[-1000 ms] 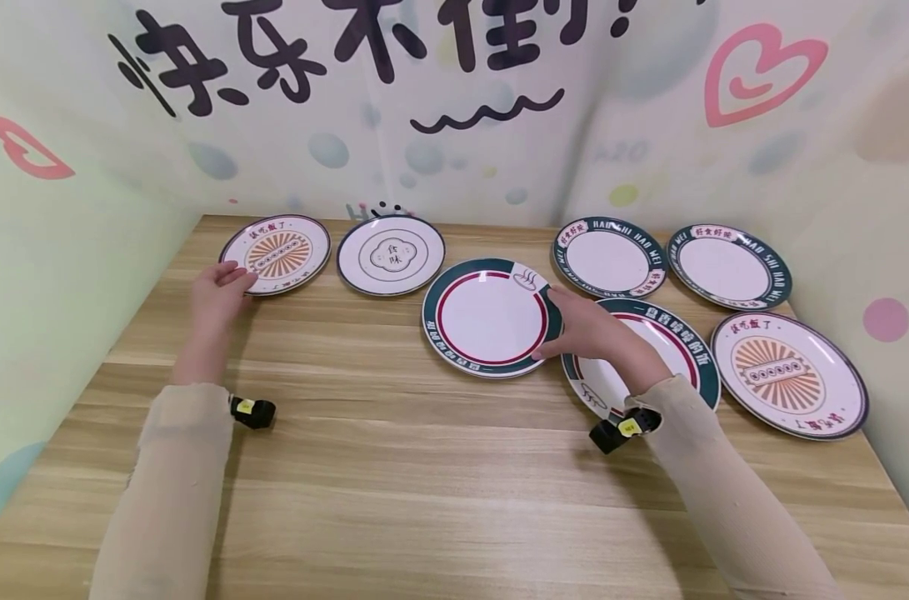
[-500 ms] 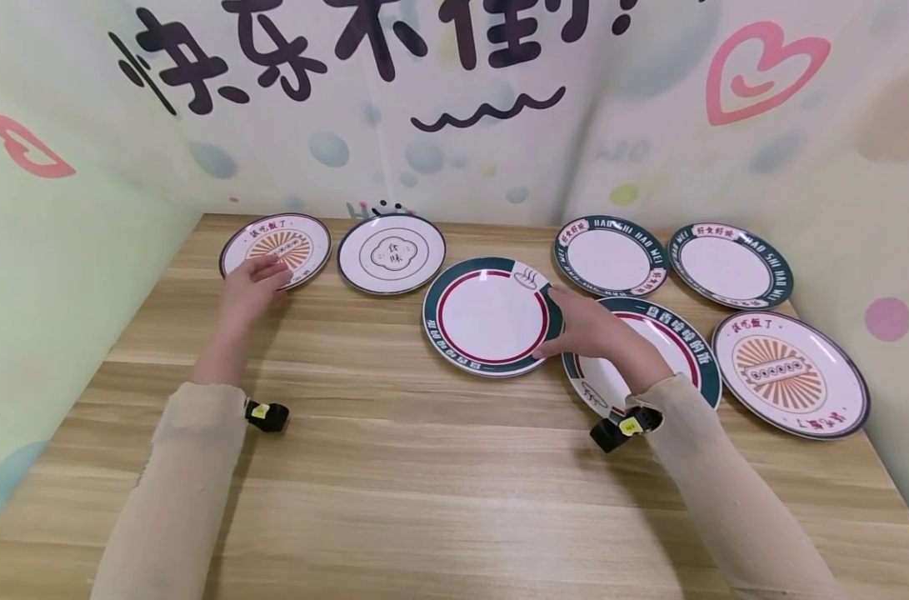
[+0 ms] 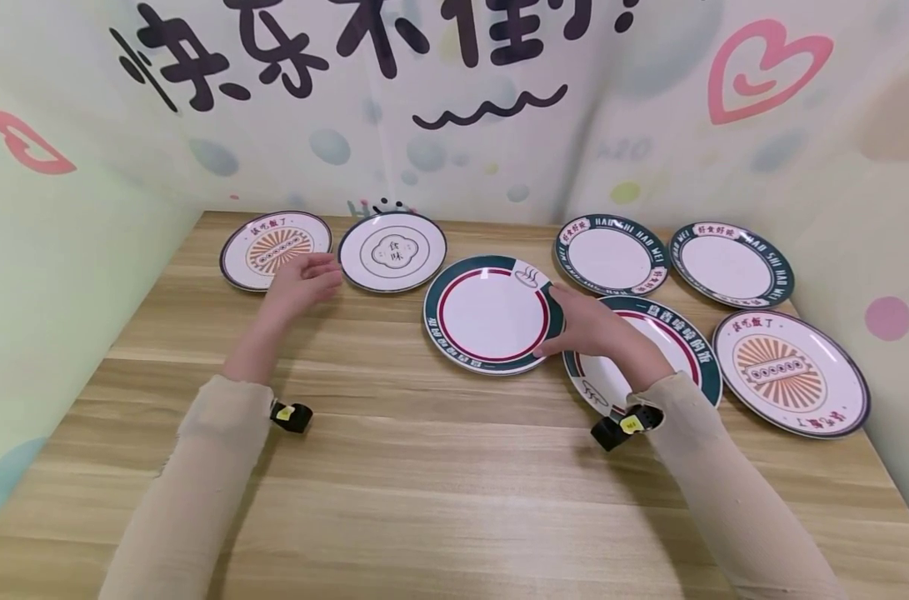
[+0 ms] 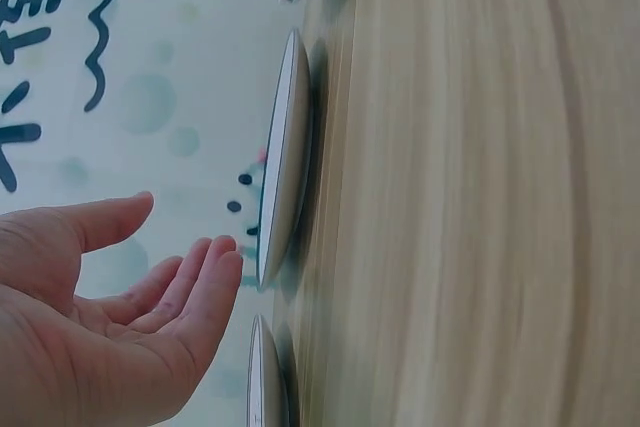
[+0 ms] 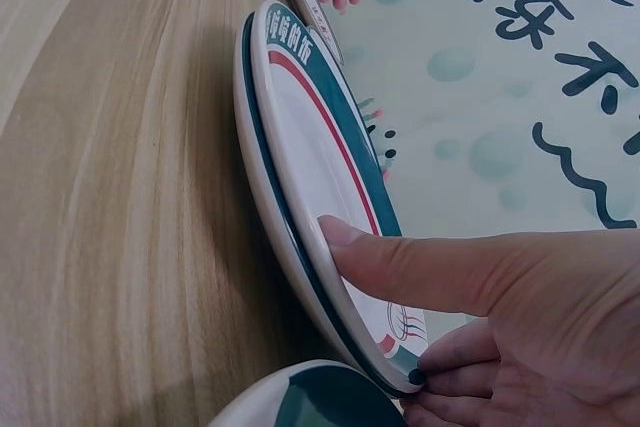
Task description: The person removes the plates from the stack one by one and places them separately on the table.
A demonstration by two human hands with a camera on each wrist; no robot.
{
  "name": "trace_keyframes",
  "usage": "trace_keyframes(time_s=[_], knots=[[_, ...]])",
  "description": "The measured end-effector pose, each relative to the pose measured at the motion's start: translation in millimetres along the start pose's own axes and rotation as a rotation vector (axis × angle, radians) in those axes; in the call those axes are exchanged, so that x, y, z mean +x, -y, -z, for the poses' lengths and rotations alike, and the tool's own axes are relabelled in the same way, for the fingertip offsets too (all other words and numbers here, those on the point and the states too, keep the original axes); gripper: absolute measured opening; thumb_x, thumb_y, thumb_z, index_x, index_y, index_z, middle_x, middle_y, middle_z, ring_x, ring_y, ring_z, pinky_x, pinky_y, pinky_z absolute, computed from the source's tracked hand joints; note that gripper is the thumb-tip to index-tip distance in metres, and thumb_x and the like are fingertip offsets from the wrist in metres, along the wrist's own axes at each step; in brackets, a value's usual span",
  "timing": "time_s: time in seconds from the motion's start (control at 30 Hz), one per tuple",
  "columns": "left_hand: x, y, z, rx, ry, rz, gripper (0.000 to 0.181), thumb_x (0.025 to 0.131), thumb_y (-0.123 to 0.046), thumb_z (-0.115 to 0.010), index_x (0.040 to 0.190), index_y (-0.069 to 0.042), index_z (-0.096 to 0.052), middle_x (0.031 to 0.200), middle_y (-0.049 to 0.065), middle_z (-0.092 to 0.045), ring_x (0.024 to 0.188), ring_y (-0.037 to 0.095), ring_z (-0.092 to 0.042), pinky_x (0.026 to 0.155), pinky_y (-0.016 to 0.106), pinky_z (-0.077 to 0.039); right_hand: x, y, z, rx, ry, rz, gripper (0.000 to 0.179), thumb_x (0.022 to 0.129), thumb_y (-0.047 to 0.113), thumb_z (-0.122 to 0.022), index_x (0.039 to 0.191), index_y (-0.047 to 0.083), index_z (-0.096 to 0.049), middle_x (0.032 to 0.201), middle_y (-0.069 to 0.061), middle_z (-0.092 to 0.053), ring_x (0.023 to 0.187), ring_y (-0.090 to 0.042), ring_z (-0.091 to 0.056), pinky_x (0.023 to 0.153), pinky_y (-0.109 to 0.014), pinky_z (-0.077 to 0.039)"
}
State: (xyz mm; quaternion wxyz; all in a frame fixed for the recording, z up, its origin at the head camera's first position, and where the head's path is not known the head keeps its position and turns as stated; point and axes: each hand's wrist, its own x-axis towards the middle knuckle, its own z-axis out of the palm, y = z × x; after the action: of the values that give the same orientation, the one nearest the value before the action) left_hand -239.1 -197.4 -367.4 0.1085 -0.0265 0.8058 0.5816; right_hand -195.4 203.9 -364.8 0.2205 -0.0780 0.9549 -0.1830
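My right hand grips the right edge of a green-rimmed plate with a red ring. In the right wrist view its thumb lies over that rim, and a second plate rim shows directly beneath. My left hand is held with loose fingers over the table, holding nothing. It overlaps the edge of a sunburst-patterned plate, and its fingertips point toward a white plate with a small central emblem. In the left wrist view the fingers stand apart from the white plate.
Another red-ringed, green-rimmed plate lies under my right forearm. Behind it are two smaller green-rimmed plates, one in the middle and one at the right. A second sunburst plate lies at the table's right edge. A printed cloth wall stands behind.
My left hand has moved right, from the sunburst plate's left edge to its right edge beside the white plate. The right hand and the plates keep their places.
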Motion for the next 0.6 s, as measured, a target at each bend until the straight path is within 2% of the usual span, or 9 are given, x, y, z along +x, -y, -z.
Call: trace_keyframes(time_s=[0.17, 0.37, 0.43, 0.6], knots=[[1.7, -4.0, -16.4, 0.015, 0.049, 0.009, 0.059, 0.100, -0.013, -0.058, 0.151, 0.005, -0.034, 0.148, 0.026, -0.048, 0.091, -0.002, -0.061, 0.103, 0.031, -0.053, 0.4, -0.6, 0.0, 0.002, 0.003, -0.003, 0.106, 0.081, 0.040, -0.081, 0.159, 0.003, -0.019, 0.166, -0.021, -0.016, 0.149, -0.044, -0.025, 0.118, -0.060, -0.031], [3.6, -6.2, -34.5, -0.014, 0.096, -0.002, 0.056, 0.099, -0.009, -0.058, 0.148, 0.007, -0.036, 0.145, 0.027, -0.050, 0.090, -0.003, -0.060, 0.106, 0.038, -0.051, 1.6, -0.7, -0.4, -0.004, 0.002, -0.007, 0.107, 0.081, 0.041, -0.081, 0.159, 0.002, -0.018, 0.166, -0.021, -0.016, 0.150, -0.044, -0.024, 0.119, -0.059, -0.031], [4.2, -6.4, -40.0, -0.013, 0.117, -0.001, 0.055, 0.099, -0.007, -0.058, 0.147, 0.008, -0.037, 0.144, 0.028, -0.050, 0.094, 0.001, -0.060, 0.107, 0.039, -0.050, 1.8, -0.7, -0.4, -0.006, 0.001, -0.007, 0.107, 0.081, 0.041, -0.081, 0.159, 0.002, -0.019, 0.166, -0.021, -0.016, 0.150, -0.044, -0.025, 0.119, -0.059, -0.031], [3.7, -6.6, -51.3, 0.012, 0.156, 0.008, 0.053, 0.100, -0.009, -0.057, 0.146, 0.006, -0.039, 0.144, 0.026, -0.053, 0.115, 0.020, -0.060, 0.108, 0.039, -0.050, 1.8, -0.8, -0.4, -0.009, 0.003, -0.008, 0.107, 0.081, 0.041, -0.081, 0.159, 0.002, -0.018, 0.166, -0.022, -0.016, 0.150, -0.044, -0.024, 0.119, -0.060, -0.031]])
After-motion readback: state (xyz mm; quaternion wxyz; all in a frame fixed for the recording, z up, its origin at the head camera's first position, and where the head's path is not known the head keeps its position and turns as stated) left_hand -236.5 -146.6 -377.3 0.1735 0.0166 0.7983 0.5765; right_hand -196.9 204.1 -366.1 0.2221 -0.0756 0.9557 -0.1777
